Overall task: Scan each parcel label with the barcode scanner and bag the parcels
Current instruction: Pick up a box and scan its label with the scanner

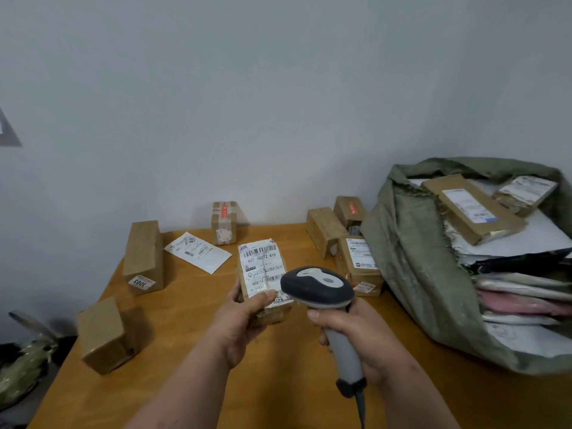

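The held parcel (263, 280) is a small brown cardboard box with a white label covering its upper face. It is lifted above the middle of the table (192, 351), label turned up toward the camera. It appears light and stiff: one hand supports it without visible strain, and the carton walls hold their shape. The label film and tape look smooth, so slipping is possible. The suitable hold is on the near end and side edges, which keeps the barcode at the far end of the label uncovered.

The left hand (244, 317) grips the near end of this parcel, thumb pressed on the label face, fingers curled beneath. The right hand (365, 339) is wrapped around the grey handle of the barcode scanner (322, 292), whose dark head sits just right of the parcel and overlaps the label's near right corner.

Count on the table: six brown boxes lie loose, two at the left, one at the far middle and three at the far right beside the sack. One flat white envelope (198, 251) lies left of the held parcel. That makes eight parcels unbagged, judged from position.

The green woven sack (414, 258) lies open at the right. Two boxes are visible in it, plus a stack of flat soft mailers too overlapped to count. One scanner is present.
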`<state>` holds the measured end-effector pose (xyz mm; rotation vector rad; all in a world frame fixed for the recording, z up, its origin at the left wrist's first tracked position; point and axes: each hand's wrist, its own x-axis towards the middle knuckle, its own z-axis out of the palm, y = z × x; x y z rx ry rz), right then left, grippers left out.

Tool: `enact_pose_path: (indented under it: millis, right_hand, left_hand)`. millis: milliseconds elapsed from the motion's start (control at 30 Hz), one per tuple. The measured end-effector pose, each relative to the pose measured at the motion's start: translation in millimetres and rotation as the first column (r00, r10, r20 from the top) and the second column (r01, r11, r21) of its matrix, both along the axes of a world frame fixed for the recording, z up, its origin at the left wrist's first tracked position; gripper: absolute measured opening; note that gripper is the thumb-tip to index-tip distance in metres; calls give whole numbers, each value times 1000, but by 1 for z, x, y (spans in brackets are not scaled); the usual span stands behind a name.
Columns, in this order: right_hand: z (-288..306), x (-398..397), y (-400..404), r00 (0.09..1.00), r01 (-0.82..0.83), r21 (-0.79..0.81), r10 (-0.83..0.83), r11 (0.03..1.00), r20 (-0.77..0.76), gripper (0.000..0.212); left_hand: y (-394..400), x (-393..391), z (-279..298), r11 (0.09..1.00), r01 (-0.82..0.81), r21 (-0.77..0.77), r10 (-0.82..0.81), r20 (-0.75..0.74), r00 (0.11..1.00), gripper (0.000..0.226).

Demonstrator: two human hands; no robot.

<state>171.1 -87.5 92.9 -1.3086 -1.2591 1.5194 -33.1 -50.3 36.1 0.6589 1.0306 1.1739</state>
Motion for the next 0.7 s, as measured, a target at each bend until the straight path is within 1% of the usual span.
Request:
enact_pose_path:
  millis: [167,233,400,433,533,567,633,700]
  right_hand:
    - [0,57,1,996,89,37,-88,995,-14,30]
    - [2,90,1,992,123,51,-123,991,-12,24]
    - [5,183,-3,954,297,100,-298,950,-6,24]
    - [5,199,-5,947,321,113,-322,940,-9,23]
    - [6,239,-8,925,380,145,-379,914,-40,33]
    - [6,251,-8,917,398,158,-396,903,-50,33]
    - [7,272,-6,907,422,188,-415,887,-77,27]
    - [9,290,-2,894,447,218,-435,867,-103,21]
  left_hand:
    - [4,61,8,999,39,18,-38,-18,999,73]
    - [6,97,12,998,53,16,-52,-41,998,75]
    - [13,198,27,989,134,58,-130,-68,989,86]
    - [15,217,31,986,147,72,-141,-83,986,91]
    - [21,268,42,981,169,100,-153,-148,977,114]
    - [23,283,46,978,177,110,-156,-171,973,120]
    - [28,311,55,970,196,141,-160,-235,959,128]
    - [36,334,63,961,214,177,-152,-309,939,128]
